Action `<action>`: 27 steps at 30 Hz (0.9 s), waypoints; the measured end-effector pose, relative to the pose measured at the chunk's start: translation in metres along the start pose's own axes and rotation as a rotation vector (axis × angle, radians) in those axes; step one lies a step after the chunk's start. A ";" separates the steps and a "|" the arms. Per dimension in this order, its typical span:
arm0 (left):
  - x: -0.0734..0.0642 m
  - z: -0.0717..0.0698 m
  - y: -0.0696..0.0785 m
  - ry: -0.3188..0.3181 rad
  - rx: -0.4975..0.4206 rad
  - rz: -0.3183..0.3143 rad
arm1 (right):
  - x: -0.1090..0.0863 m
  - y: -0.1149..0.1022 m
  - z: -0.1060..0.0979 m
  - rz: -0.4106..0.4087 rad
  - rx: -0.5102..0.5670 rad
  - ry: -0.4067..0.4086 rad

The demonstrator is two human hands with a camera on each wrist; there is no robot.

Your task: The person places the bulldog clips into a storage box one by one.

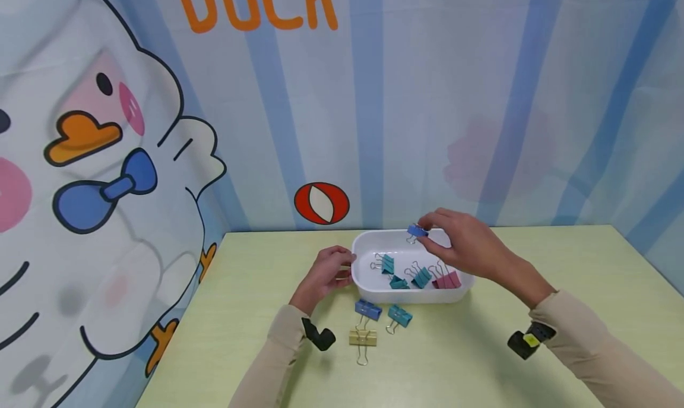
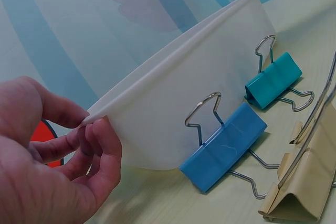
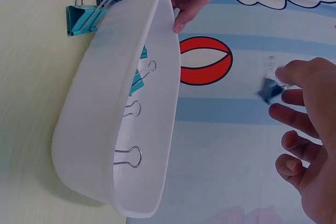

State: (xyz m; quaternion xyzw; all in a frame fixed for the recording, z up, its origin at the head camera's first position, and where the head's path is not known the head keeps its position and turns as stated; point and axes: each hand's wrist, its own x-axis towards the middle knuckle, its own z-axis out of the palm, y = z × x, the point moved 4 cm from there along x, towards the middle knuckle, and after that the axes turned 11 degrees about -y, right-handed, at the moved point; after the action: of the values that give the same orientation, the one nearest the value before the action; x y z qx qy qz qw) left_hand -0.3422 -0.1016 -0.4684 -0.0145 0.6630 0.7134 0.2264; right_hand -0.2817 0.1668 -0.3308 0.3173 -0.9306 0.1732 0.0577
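Note:
My right hand (image 1: pixel 467 244) pinches a small blue binder clip (image 1: pixel 417 230) above the far side of a white plastic tub (image 1: pixel 411 297). In the right wrist view that same clip (image 3: pixel 270 90) is blurred at the fingertips. My left hand (image 1: pixel 327 272) grips the tub's left end, thumb and fingers pinching its rim in the left wrist view. Inside the tub lie several teal binder clips (image 1: pixel 421 277) and a pink binder clip (image 1: pixel 446 280) near the right end.
On the table in front of the tub lie a larger blue binder clip (image 1: pixel 369 309), a teal binder clip (image 1: pixel 400 316) and a gold binder clip (image 1: pixel 363 337). A printed cloth backdrop (image 1: pixel 417 99) rises behind the table's far edge.

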 end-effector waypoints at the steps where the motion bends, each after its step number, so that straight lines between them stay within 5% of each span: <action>1: 0.000 0.000 0.000 -0.001 0.001 0.000 | 0.000 0.001 0.000 0.006 0.004 0.010; 8: 0.000 0.000 0.000 -0.006 -0.001 0.000 | -0.007 -0.001 0.005 -0.009 -0.017 0.026; 27: -0.001 0.000 0.000 -0.006 -0.001 0.006 | -0.037 -0.028 0.072 -0.117 -0.049 -0.159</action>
State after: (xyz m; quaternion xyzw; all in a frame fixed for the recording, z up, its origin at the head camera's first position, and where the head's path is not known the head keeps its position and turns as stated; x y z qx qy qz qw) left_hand -0.3417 -0.1020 -0.4678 -0.0106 0.6620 0.7145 0.2261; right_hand -0.2348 0.1414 -0.3977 0.3825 -0.9160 0.1211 0.0015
